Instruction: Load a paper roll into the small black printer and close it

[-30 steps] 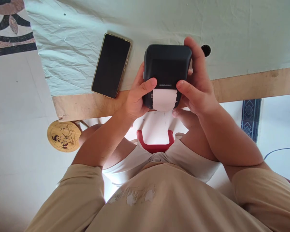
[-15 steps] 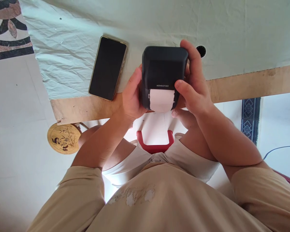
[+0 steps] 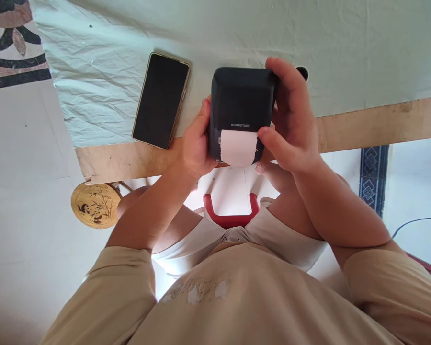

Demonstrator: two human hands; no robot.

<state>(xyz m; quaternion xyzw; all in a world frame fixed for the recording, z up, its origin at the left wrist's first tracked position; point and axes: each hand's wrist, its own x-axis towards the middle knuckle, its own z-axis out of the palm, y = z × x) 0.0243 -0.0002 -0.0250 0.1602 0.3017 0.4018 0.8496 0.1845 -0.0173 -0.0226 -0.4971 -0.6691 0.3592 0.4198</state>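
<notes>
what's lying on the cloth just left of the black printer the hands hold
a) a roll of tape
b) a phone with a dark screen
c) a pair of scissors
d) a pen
b: a phone with a dark screen lies flat on the pale cloth, left of the black printer held between the left hand and the right hand.

Printer (image 3: 242, 98): we see dark matt plastic, smooth, with rounded corners.
Paper strip (image 3: 238, 147): white, matt, its side edges ragged.
Phone (image 3: 161, 99): glossy black glass in a thin gold metallic rim, upper middle of the frame.
Cloth (image 3: 345, 48): pale green, matt, creased.
Surface (image 3: 380, 122): bare wood, matt and rough-looking along its edge.
Stool (image 3: 95, 205): light wood, faintly glossy, lower left.
</notes>
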